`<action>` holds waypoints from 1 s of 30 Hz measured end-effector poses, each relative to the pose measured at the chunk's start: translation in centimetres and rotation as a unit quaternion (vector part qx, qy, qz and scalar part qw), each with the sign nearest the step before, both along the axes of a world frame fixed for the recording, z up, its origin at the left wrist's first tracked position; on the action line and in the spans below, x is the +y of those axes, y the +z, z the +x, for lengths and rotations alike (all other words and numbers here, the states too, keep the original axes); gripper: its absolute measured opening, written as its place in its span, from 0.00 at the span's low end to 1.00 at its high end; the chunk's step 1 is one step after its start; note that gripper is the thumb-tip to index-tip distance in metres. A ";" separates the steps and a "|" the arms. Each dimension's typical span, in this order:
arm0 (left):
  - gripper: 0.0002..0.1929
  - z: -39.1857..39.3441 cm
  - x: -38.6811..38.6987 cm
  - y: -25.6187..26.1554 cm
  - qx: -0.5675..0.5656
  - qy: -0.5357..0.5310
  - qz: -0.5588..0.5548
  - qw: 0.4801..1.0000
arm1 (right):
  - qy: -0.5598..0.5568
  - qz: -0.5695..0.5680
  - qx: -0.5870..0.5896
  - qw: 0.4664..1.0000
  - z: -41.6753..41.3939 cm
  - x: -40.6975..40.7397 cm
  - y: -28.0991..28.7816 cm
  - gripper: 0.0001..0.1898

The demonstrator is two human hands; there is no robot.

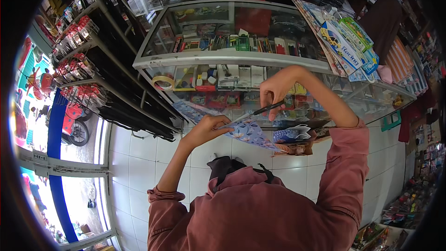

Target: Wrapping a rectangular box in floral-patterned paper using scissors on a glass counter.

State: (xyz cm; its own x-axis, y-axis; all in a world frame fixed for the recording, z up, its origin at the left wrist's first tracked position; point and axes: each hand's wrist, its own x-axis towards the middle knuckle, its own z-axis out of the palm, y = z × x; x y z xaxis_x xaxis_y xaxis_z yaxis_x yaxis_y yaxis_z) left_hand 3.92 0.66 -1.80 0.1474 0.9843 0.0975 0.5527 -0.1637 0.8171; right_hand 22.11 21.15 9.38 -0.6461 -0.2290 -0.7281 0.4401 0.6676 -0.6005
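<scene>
A sheet of blue floral wrapping paper [249, 133] hangs in front of the glass counter, and my left hand [208, 130] pinches its upper edge. My right hand [278, 89] is raised above it, bent at the wrist, with the black handles of a pair of scissors [267, 108] at its fingers. The scissors' blades point left along the paper's edge, towards my left hand. Whether the blades are apart cannot be told. Another part of blue floral paper [190, 110] shows left of my left hand.
The glass display counter [209, 57] holds pens and stationery. A roll of tape [163, 82] is at its left end. Boxed toys [341, 45] lie on patterned sheets at the right. Paper bags [296, 148] stand below the counter. A metal rack [115, 42] is at the left.
</scene>
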 end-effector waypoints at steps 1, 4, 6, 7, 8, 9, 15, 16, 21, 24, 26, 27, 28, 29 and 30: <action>0.13 0.1 0.1 0.4 0.012 -0.013 -0.010 1.000 | -0.007 -0.006 -0.012 1.000 0.2 0.1 -0.2 0.19; 0.13 0.6 0.3 0.1 0.015 -0.037 -0.013 0.999 | -0.014 -0.033 -0.049 0.998 0.3 0.4 -1.0 0.19; 0.13 0.9 0.6 -0.4 0.008 -0.047 -0.006 0.999 | -0.013 -0.055 -0.073 0.996 0.4 0.3 -1.1 0.20; 0.12 1.2 0.7 -0.5 -0.030 -0.065 0.027 0.997 | -0.011 -0.059 -0.077 0.995 0.4 0.0 -1.1 0.21; 0.12 1.4 0.9 -0.6 -0.069 -0.083 0.060 0.992 | -0.009 -0.064 -0.081 0.995 0.4 -0.3 -1.0 0.21; 0.12 1.5 1.0 -0.6 -0.070 -0.083 0.060 0.992 | -0.010 -0.064 -0.082 0.995 0.5 -0.4 -0.9 0.21; 0.12 2.0 1.5 0.2 -0.023 -0.078 0.063 0.995 | -0.039 -0.067 -0.079 0.994 1.0 -0.9 0.0 0.22; 0.12 2.0 1.6 -0.2 -0.026 -0.077 0.079 0.994 | -0.055 -0.062 -0.085 0.993 1.1 -1.1 0.1 0.21; 0.13 2.7 1.8 0.1 -0.031 -0.076 0.095 0.992 | -0.103 -0.059 -0.103 0.988 2.1 -1.0 0.5 0.19; 0.13 3.1 2.3 0.4 -0.022 -0.094 0.082 0.992 | -0.093 -0.056 -0.108 0.988 2.5 -0.5 0.4 0.24; 0.13 3.3 2.5 0.7 -0.022 -0.105 0.097 0.989 | -0.084 -0.042 -0.110 0.989 2.5 -0.5 0.9 0.24; 0.13 3.2 2.6 0.8 -0.022 -0.106 0.097 0.989 | -0.085 -0.043 -0.111 0.989 2.5 -0.6 1.0 0.24; 0.12 3.2 2.7 0.8 -0.022 -0.108 0.086 0.990 | -0.086 -0.031 -0.104 0.990 2.6 -0.7 1.2 0.24; 0.12 3.3 2.8 0.9 -0.022 -0.110 0.075 0.991 | -0.088 -0.020 -0.097 0.991 2.7 -0.7 1.3 0.24; 0.12 3.3 2.8 0.8 -0.022 -0.111 0.075 0.991 | -0.089 -0.020 -0.098 0.991 2.8 -0.8 1.4 0.24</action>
State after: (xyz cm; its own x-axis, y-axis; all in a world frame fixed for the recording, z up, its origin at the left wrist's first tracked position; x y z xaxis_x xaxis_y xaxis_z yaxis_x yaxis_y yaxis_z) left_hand 7.19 3.50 -0.98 0.3516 0.9019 0.2510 0.4531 -0.3986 0.7974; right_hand 24.93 20.36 10.81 -0.5267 -0.1550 -0.8358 0.6590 0.5467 -0.5166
